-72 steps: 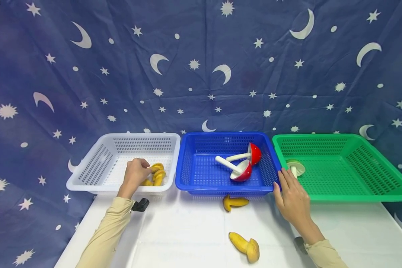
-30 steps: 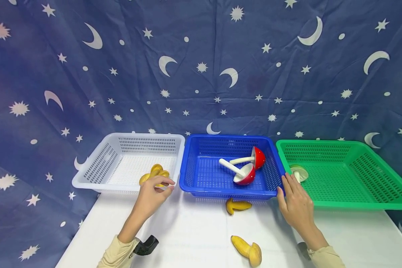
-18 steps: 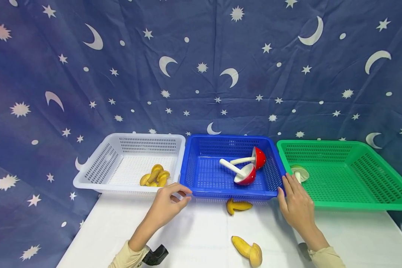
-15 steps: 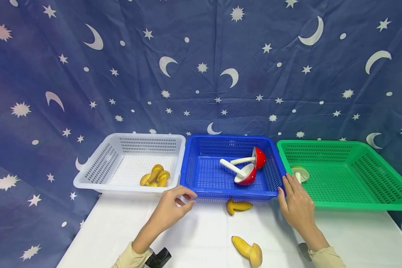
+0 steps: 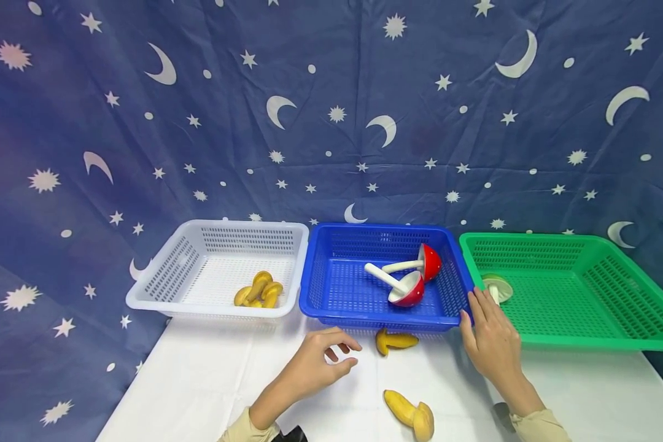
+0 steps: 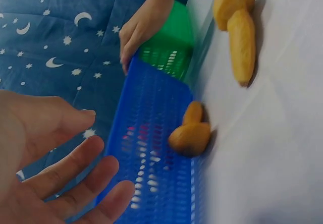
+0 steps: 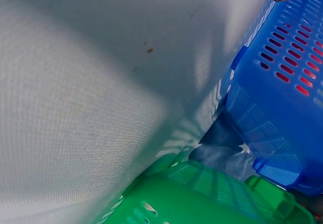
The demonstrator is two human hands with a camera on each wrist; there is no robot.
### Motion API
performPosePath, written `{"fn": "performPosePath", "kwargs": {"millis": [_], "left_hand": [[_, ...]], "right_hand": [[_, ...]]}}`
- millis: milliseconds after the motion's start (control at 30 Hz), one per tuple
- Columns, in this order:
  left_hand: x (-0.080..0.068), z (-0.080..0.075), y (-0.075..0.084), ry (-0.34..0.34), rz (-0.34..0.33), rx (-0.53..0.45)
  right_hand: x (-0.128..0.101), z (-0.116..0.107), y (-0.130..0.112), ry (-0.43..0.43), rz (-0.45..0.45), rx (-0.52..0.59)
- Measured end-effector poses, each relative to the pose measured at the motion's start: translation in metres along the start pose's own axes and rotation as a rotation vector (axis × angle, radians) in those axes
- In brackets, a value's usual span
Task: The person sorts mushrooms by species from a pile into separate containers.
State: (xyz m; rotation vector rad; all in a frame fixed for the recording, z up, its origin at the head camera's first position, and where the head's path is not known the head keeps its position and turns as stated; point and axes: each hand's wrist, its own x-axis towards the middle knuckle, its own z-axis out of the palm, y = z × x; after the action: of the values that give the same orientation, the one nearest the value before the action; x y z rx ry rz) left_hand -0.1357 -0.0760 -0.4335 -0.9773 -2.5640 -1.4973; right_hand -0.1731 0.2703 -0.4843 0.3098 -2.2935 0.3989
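My left hand (image 5: 312,365) hovers above the white tablecloth in front of the blue basket (image 5: 387,320), holding nothing. Its fingers are loosely bent, with a gap between thumb and forefinger. Just right of the fingertips, against the basket's foot, lies a yellow toy mushroom (image 5: 400,341). A second yellow mushroom (image 5: 411,414) lies closer to the front; both also show in the left wrist view. My right hand (image 5: 494,337) rests with extended fingers on the blue basket's right front corner, beside the green basket (image 5: 563,337). In the right wrist view that hand is out of sight.
Several yellow mushrooms (image 5: 259,288) lie in the white basket (image 5: 210,310) on the left. Two red-capped mushrooms (image 5: 407,290) lie inside the blue basket. The green basket holds a green-capped mushroom (image 5: 500,287). Behind the baskets hangs a blue star-and-moon curtain (image 5: 331,141).
My left hand has come out of the white basket and moved right and toward the front, near the mushroom by the blue basket. My right hand stays on the blue basket's corner.
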Motion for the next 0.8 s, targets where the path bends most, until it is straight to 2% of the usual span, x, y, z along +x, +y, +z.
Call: {"fn": "performPosePath", "kwargs": {"millis": [333, 467, 667, 800], "left_hand": [[0.001, 0.033, -0.005, -0.102, 0.019, -0.024], [0.001, 0.047, -0.005, -0.142, 0.049, 0.005], [0.0, 0.062, -0.005, -0.21, 0.096, 0.083], [-0.001, 0.072, -0.005, -0.28, 0.082, 0.209]], "right_hand": [[-0.001, 0.0, 0.0, -0.006, 0.0, -0.001], [-0.001, 0.0, 0.0, -0.004, 0.002, -0.001], [-0.002, 0.0, 0.0, -0.003, 0.007, 0.0], [-0.002, -0.001, 0.0, -0.002, 0.008, -0.002]]}}
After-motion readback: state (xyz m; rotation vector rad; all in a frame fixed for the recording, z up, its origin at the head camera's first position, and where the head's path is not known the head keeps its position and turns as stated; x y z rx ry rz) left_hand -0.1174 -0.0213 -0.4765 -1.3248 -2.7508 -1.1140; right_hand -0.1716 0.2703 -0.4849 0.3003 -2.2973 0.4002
